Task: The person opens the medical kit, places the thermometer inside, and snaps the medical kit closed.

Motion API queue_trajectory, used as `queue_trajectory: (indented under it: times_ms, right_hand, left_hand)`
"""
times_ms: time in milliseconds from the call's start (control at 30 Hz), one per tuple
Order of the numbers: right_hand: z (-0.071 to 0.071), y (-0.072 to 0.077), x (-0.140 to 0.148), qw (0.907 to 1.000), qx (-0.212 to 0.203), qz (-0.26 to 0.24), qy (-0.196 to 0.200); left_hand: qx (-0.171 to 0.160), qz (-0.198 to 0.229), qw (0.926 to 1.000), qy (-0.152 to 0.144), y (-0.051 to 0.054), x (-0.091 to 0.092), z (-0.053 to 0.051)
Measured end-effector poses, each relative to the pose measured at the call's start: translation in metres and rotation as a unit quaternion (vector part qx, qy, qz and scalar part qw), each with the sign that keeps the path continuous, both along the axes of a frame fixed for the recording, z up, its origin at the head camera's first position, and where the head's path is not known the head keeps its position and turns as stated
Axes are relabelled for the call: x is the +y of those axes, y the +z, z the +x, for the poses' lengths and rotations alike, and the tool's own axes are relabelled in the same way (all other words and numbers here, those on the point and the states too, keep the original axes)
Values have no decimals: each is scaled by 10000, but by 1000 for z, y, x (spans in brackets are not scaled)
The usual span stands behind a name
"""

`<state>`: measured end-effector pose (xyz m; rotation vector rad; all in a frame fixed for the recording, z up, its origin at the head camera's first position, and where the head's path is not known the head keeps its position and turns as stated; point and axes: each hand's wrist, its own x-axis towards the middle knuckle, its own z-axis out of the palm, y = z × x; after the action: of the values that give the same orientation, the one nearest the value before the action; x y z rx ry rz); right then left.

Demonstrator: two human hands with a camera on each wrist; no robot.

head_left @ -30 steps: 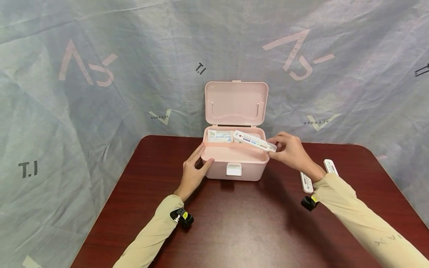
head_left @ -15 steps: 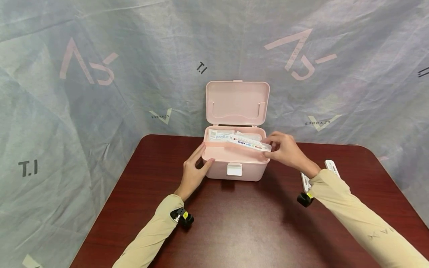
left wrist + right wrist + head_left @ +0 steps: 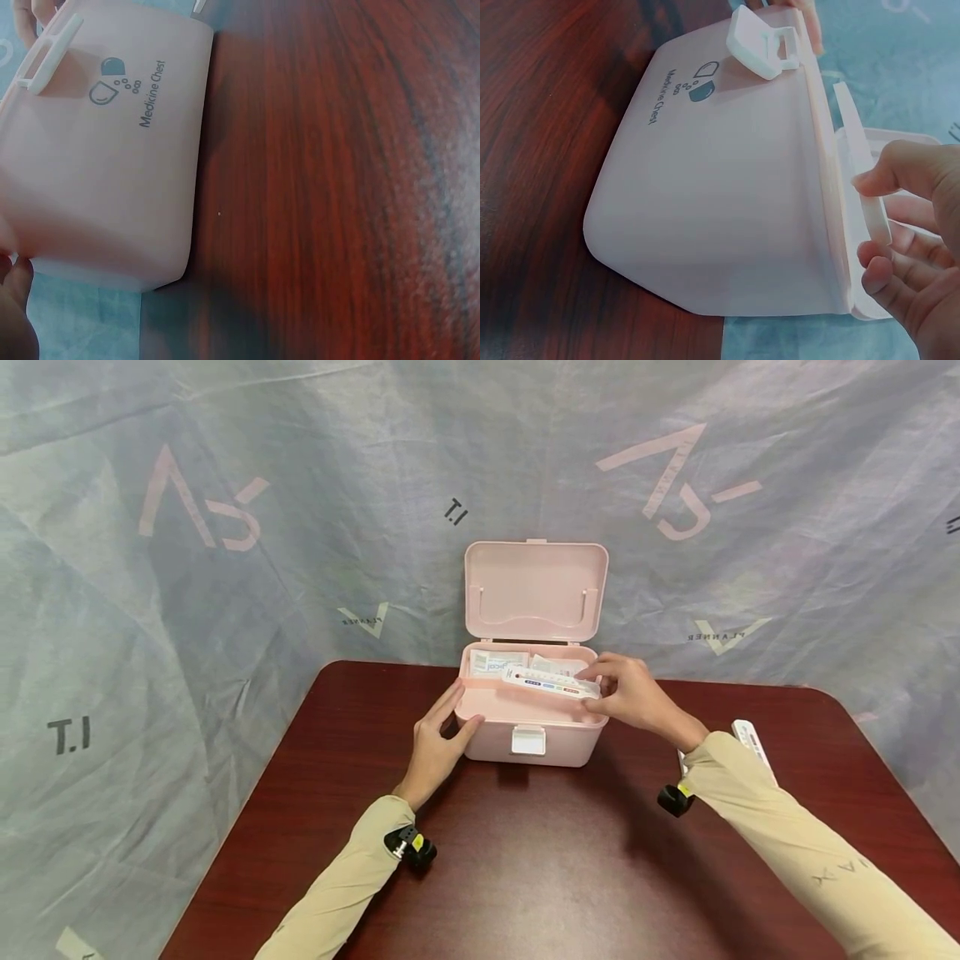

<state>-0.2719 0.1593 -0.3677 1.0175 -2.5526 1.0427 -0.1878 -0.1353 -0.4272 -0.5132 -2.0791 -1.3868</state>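
Note:
A pink plastic medicine chest point(image 3: 487, 742) stands at the back of the table with its lid raised. My left hand point(image 3: 433, 750) touches its left side and front left corner with fairly straight fingers and thumb. Over the chest's opening, my right hand point(image 3: 628, 695) pinches the right end of a flat white thermometer point(image 3: 546, 682) with printed coloured labels. In the right wrist view, the thumb and fingers lie on either side of this thermometer point(image 3: 859, 139), just above the rim. Behind it, a white packet point(image 3: 486, 663) lies in the tray's left compartment and another white packet point(image 3: 553, 665) in the right one.
Two more white thermometers lie on the dark red table point(image 3: 540, 860) to the right; one thermometer point(image 3: 750, 739) shows clearly, the other is mostly hidden by my right sleeve. A grey printed cloth point(image 3: 360, 493) hangs behind the table. The chest's white latch point(image 3: 528, 741) faces me.
My right hand has moved slightly left with the thermometer, which has turned closer to level and sits lower over the chest's front section. My left hand has stayed at the chest.

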Motion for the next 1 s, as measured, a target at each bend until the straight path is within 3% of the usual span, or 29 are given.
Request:
queue_trajectory:
  times_ms: [1000]
  right_hand:
    - [-8, -2, -17, 9994, -24, 215, 288]
  left_hand:
    - [83, 24, 9999, -57, -5, -4, -2]
